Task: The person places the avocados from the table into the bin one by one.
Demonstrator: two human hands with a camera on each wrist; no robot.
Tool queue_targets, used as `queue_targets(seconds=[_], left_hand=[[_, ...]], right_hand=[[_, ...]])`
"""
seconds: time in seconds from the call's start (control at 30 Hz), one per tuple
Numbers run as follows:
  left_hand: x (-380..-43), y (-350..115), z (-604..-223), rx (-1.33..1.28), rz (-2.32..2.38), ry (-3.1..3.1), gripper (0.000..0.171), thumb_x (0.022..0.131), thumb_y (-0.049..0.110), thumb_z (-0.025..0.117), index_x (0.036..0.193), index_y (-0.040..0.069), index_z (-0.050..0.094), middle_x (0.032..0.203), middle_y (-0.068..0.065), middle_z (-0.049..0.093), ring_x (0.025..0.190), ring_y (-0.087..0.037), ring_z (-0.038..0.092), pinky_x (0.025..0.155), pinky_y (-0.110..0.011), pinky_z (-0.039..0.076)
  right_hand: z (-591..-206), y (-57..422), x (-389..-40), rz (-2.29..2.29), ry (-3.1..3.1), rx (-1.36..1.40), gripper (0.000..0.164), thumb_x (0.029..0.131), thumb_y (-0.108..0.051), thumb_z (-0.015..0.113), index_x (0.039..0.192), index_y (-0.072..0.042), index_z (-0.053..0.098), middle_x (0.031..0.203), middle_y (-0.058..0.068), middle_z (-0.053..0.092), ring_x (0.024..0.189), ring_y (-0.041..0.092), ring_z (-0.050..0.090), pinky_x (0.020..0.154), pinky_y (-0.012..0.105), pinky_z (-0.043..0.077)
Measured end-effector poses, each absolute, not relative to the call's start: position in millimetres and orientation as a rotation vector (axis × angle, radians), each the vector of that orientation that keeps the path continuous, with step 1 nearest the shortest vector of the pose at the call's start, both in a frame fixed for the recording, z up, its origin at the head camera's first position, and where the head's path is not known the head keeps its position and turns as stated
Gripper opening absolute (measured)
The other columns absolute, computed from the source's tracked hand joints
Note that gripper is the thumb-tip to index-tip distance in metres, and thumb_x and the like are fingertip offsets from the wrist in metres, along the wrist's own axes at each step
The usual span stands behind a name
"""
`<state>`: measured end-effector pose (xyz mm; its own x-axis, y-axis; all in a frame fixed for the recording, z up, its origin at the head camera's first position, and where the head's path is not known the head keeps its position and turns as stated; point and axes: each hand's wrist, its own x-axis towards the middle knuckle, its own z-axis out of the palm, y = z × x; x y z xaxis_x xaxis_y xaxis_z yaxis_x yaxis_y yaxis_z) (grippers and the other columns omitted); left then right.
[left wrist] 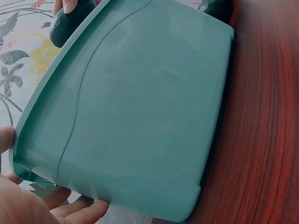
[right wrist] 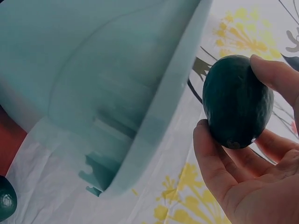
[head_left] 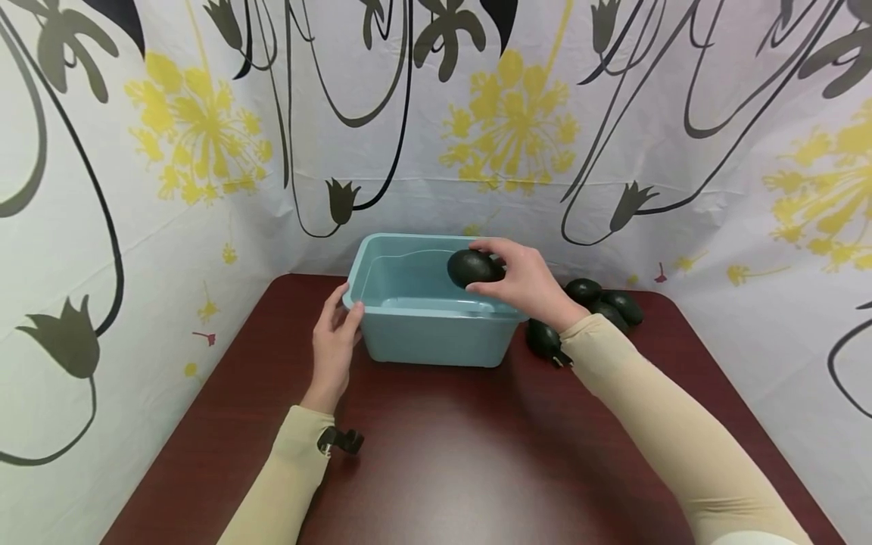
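Observation:
A light blue plastic bin (head_left: 439, 341) stands on the dark red wooden table. My left hand (head_left: 332, 341) grips its near left corner, thumb at the rim and fingers along the outer wall, as the left wrist view also shows. Over the bin's right half, about rim height, my right hand (head_left: 523, 278) holds a dark green avocado (head_left: 471, 268) between thumb and fingers. The right wrist view shows this avocado (right wrist: 238, 101) whole, beside the bin's rim (right wrist: 161, 102). The bin's visible inner floor is bare.
Several more avocados (head_left: 623, 306) lie in a group right of the bin, one avocado (head_left: 543, 338) closer to its wall, partly behind my right wrist. A white cloth (head_left: 409, 200) with grey and yellow flowers hangs behind the table (head_left: 436, 454) and along its sides.

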<state>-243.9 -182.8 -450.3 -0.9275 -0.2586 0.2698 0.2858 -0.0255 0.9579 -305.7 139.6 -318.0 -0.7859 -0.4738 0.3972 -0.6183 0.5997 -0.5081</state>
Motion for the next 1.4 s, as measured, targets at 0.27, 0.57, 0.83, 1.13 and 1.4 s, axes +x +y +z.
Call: queue_targets(seconds=[0.27, 0.57, 0.83, 1.13, 1.4], left_hand=[[-244.7, -181.9, -451.8, -0.013, -1.998, -1.888, 0.060, 0.093, 0.049, 0.069, 0.148, 0.035, 0.048, 0.147, 0.001, 0.049, 0.130, -0.021, 0.051, 0.100, -0.057, 0.046], [-242.6, -182.0, -452.7, 0.001, -1.978, -1.904, 0.057, 0.094, 0.050, 0.068, 0.147, 0.039, 0.049, 0.146, -0.002, 0.049, 0.129, -0.021, 0.051, 0.100, -0.059, 0.044], [-243.7, -181.8, -453.2, 0.013, -1.944, -1.925, 0.057, 0.094, 0.051, 0.067, 0.147, 0.039, 0.049, 0.147, -0.001, 0.049, 0.129, -0.021, 0.051, 0.099, -0.052, 0.048], [-244.2, -181.1, -452.6, 0.012, -1.903, -1.939, 0.059, 0.094, 0.052, 0.067, 0.147, 0.038, 0.049, 0.147, 0.000, 0.050, 0.128, -0.020, 0.053, 0.097, -0.051, 0.050], [-244.1, -181.9, -452.7, 0.008, -1.912, -1.935, 0.058, 0.094, 0.050, 0.067, 0.147, 0.038, 0.049, 0.147, -0.001, 0.050, 0.127, -0.021, 0.053, 0.097, -0.051, 0.049]], right_hand=[[-320.2, 138.1, -305.5, 0.943, -2.617, 0.925, 0.064, 0.082, -0.042, 0.084, 0.139, -0.027, 0.058, 0.137, -0.009, 0.055, 0.110, 0.017, 0.057, 0.086, 0.040, 0.051], [-322.4, 136.4, -305.6, 0.922, -2.647, 0.940, 0.064, 0.083, -0.040, 0.084, 0.140, -0.028, 0.058, 0.138, -0.008, 0.055, 0.113, 0.018, 0.056, 0.088, 0.041, 0.051], [-326.1, 138.2, -303.5, 0.901, -2.690, 0.935, 0.064, 0.083, -0.044, 0.082, 0.140, -0.032, 0.056, 0.139, -0.011, 0.055, 0.114, 0.017, 0.056, 0.087, 0.041, 0.051], [-326.1, 138.0, -304.0, 0.906, -2.683, 0.935, 0.064, 0.084, -0.041, 0.083, 0.140, -0.032, 0.056, 0.139, -0.010, 0.054, 0.115, 0.017, 0.055, 0.087, 0.042, 0.050], [-327.4, 137.3, -302.9, 0.894, -2.685, 0.944, 0.063, 0.084, -0.042, 0.082, 0.141, -0.032, 0.055, 0.141, -0.010, 0.053, 0.118, 0.017, 0.055, 0.090, 0.042, 0.050]])
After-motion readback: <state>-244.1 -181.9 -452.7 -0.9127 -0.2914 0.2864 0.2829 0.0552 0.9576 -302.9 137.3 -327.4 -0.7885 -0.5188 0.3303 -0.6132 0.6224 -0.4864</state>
